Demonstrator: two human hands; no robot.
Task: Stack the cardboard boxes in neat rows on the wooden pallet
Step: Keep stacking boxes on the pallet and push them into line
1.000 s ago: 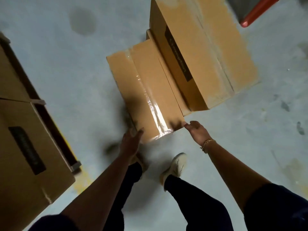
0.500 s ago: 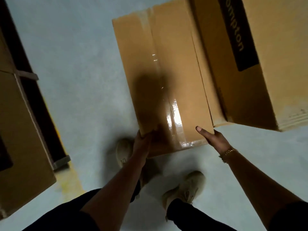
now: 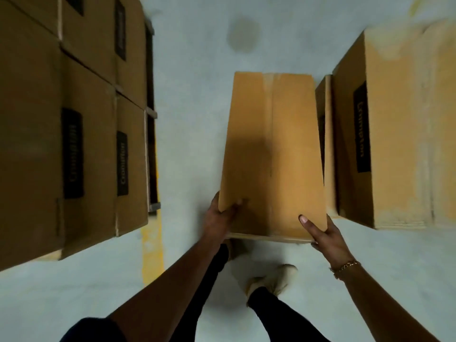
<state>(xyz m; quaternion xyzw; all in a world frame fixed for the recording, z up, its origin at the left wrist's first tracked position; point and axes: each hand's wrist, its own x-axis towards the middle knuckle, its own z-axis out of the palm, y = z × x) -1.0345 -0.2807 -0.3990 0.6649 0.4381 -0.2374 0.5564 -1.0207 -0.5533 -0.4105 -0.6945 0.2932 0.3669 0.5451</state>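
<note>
Fingers [image 3: 234, 208] of the left hand [image 3: 220, 218] curl over the near left corner of the plain cardboard box [image 3: 271, 149]. The right hand [image 3: 325, 236] grips its near right corner, thumb on top. It hangs at centre, above the floor [image 3: 192, 119] and a shoe [image 3: 274, 278]. Half a second ago both hands only met its near edge. Stacked boxes [image 3: 86, 144] now fill 9 o'clock, and labelled boxes [image 3: 385, 144] stand at 3 o'clock.

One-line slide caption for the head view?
Left hand and right hand hold a cardboard box by its near corners, stacked boxes left, another box right.
</note>
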